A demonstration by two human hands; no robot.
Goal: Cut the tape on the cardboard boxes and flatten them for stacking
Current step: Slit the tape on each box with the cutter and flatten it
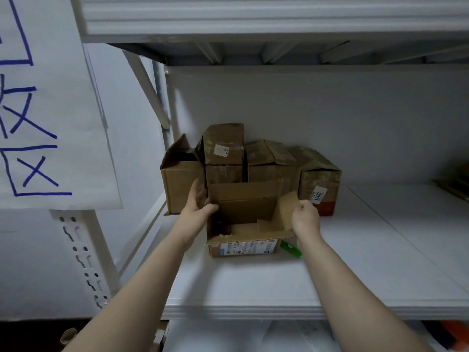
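An open cardboard box (243, 212) with a white shipping label on its front stands on the white shelf (253, 283). My left hand (200, 201) grips the box's left wall, thumb inside. My right hand (305, 217) pinches the raised right flap (288, 207). A green cutter (289, 246) lies on the shelf just right of the box, partly hidden by my right wrist. Behind stand several more brown boxes: an open one (181, 181) at the left, a taped one stacked high (224, 146), another (272, 161) and one with a red base (321, 181).
The shelf's back wall is close behind the boxes, and the upper shelf (253, 19) hangs overhead. A paper sheet with blue marks (45, 110) hangs at the left beside the perforated upright (83, 260). Flat cardboard (456, 184) shows at the far right.
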